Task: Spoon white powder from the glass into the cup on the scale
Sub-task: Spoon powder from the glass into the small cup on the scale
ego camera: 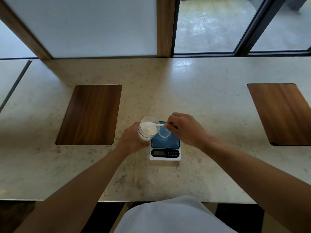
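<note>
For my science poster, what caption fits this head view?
Left hand tilts the glass while right hand dips a spoon into powder.

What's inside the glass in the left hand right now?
The tilted clear glass in the left hand holds white powder, with the white plastic spoon bowl dipped in. The glass's bottom is hidden by the fingers.

— What do you see in your glass (pixel 146 130)?
— It's tipped toward the scale (pixel 165 149), with white powder (pixel 149 129) inside and your white spoon (pixel 154 124) dipped in.
— And your cup (pixel 164 132)?
— It's clear and stands upright on the scale's blue top.
</note>
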